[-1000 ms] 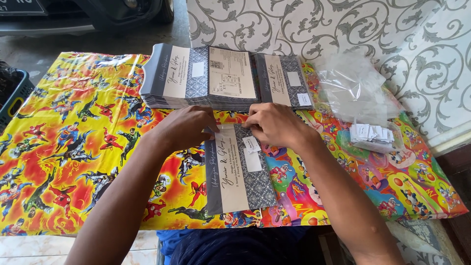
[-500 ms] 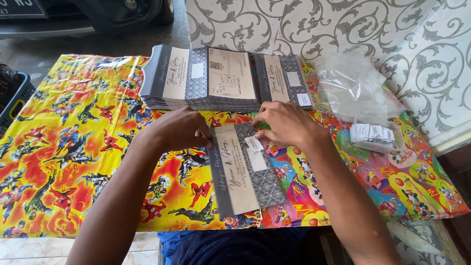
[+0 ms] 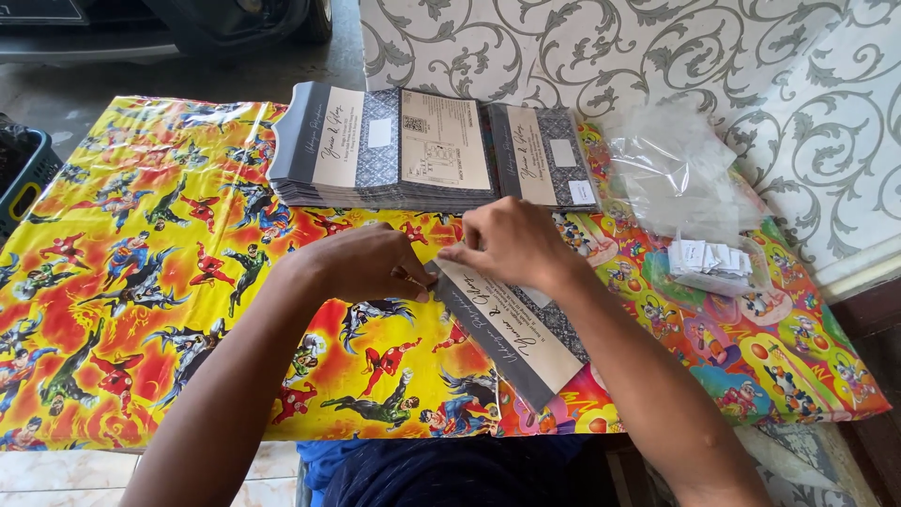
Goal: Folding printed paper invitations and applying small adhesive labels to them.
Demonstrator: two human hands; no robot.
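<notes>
Both hands are working at the upper end of a single grey-and-cream card [image 3: 511,333], which is lying tilted on the surface [image 3: 141,282], a table covered with a bright yellow cartoon-print cloth. The left hand [image 3: 361,263] is resting with its fingers curled down onto the card's top left corner, pinching it against the cloth. The right hand [image 3: 511,244] is lying just beside it, its fingers [image 3: 460,252] clenching the same top edge from the other side, so the two hands are nearly touching over the card. The card's lower end is pointing toward the person and toward the right. Behind the hands, a thick stack of matching cards [image 3: 375,150] is sitting fanned out along the far side of the surface, with a smaller stack [image 3: 544,155] just beside it on the right. Farther right, a crumpled clear plastic bag [image 3: 676,169] is lying near a small bundle of white slips [image 3: 709,263]. A patterned grey-and-white wall [image 3: 657,47] is standing behind the surface.
</notes>
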